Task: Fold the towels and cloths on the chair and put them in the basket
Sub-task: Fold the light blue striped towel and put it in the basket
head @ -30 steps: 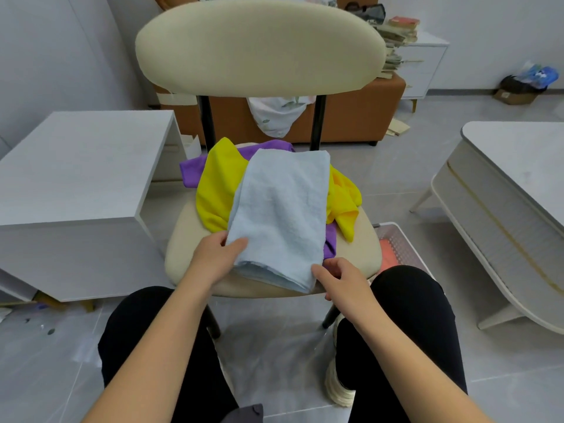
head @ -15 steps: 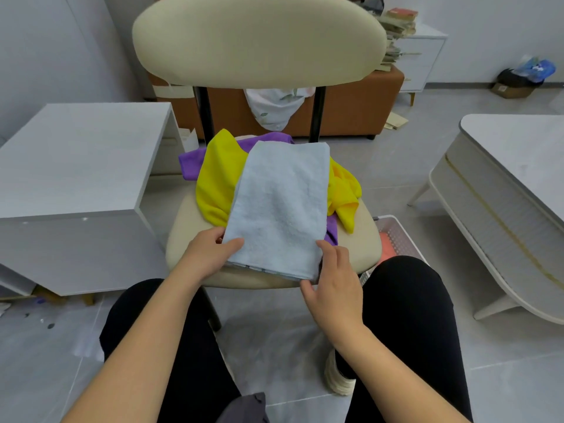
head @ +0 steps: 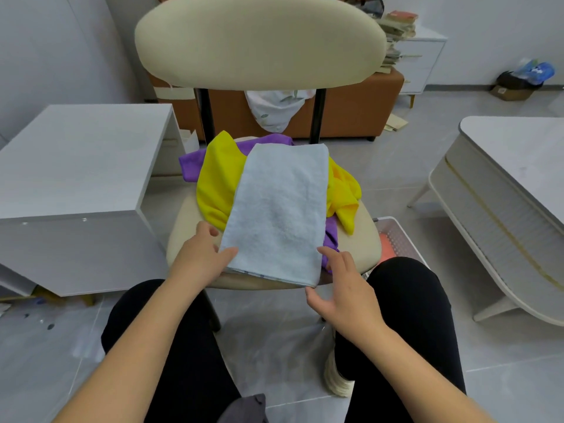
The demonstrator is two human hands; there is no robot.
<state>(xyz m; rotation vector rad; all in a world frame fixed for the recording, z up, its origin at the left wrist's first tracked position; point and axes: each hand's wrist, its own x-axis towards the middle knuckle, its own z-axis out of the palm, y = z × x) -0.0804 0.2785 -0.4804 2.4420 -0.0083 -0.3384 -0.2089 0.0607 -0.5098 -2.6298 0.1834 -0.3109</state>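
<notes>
A light blue towel (head: 279,209), folded into a long strip, lies on top of a yellow cloth (head: 215,184) and a purple cloth (head: 192,164) on the cream chair (head: 363,248). My left hand (head: 200,259) rests at the towel's near left corner, thumb on top of the fabric and fingers beside it. My right hand (head: 343,288) hovers at the near right corner with fingers spread and relaxed, touching the towel's edge. A white mesh basket (head: 396,236) stands on the floor right of the chair, with something orange inside.
A white cabinet (head: 73,184) stands to the left and a white low table (head: 503,190) to the right. A brown sofa (head: 351,117) sits behind the chair. My black-trousered knees frame the chair's front edge.
My right hand slid from below the near right corner up to the towel's edge and spread open. The left hand stayed at the near left corner. The towel's near edge was straightened.
</notes>
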